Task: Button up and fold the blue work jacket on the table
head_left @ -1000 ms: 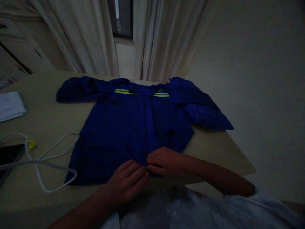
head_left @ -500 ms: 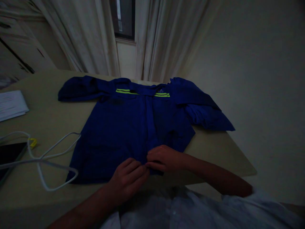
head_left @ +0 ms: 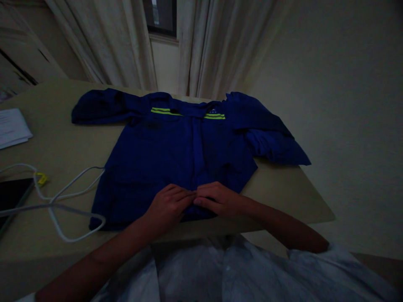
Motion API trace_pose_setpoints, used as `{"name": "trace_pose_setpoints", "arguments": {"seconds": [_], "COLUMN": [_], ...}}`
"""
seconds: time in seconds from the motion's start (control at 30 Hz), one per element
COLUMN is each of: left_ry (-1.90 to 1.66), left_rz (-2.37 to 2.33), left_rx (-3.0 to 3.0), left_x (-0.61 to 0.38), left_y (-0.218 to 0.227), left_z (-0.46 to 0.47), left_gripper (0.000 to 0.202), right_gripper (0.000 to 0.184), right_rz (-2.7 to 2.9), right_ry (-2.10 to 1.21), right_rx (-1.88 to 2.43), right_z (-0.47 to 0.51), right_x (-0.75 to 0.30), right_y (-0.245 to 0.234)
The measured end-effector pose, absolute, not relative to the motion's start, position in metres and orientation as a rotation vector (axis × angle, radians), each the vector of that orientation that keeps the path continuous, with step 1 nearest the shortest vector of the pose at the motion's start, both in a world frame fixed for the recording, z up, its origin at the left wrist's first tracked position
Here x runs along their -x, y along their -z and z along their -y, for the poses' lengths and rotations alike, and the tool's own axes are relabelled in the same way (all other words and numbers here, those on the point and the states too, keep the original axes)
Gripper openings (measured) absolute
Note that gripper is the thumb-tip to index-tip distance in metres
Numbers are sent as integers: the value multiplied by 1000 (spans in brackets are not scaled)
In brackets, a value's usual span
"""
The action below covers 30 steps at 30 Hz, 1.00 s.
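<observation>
Head camera view: the left hand (head_left: 171, 203) is nearly closed, its fingers bent together and pinching the front placket (head_left: 197, 155) of a dark blue work jacket (head_left: 151, 155) low down, close to the hem. The right hand (head_left: 218, 199) meets it there, fingers curled and thumb drawn in beneath them, grasping the same strip of cloth. The fingertips of the two hands touch or almost touch, and they cover the bit of placket between them, so a button or zip there cannot be made out.

The jacket lies spread front up on the tabletop (head_left: 277, 191), collar away from the person, with lime stripes (head_left: 215, 116) across the chest. Its sleeve on the picture's left is folded short; the one on the right is bunched and reaches past the tabletop's edge.

A white cable (head_left: 63, 206) crosses the left part of the tabletop, one loop lying over the jacket's lower left corner. Near it are a small yellow piece (head_left: 41, 179) and a dark-screened device (head_left: 14, 193), with a stack of papers (head_left: 14, 128) farther back. Behind the tabletop hang pale curtains (head_left: 103, 37) on either side of a window (head_left: 161, 16).
</observation>
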<state>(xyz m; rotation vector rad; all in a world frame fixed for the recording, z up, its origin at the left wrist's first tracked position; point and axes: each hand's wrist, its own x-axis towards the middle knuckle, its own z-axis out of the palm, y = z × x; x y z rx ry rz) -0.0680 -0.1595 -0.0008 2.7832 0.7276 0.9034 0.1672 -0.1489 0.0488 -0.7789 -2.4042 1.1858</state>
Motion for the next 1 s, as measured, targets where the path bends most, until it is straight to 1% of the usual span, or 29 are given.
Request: {"name": "trace_pose_setpoints", "arguments": {"seconds": [0.17,0.3,0.57,0.77,1.0], "left_ry": [-941,-978,-948,-1163,-1277], "left_rz": [-693,-658,-689,-603,-459], "left_rx": [-2932,-2976,-2947,-2895,-2907], "left_x": [64,62,63,70,69], "left_y": [-8,-11,-11,-12,-17], "left_z": [155,152,156,169,175], "left_gripper": [22,24,23,12,17], "right_gripper": [38,34,37,40,40], "right_rz": [2419,2420,2360,2337,2410], "right_ry": [-1172,-1151,-1054,-1045,-1075], "right_rx": [755,709,763,829,858], "right_z": [151,153,156,158,158], "right_x": [-168,-169,-171,-171,-169], "right_y": [-47,-45,-43,-41,-38]}}
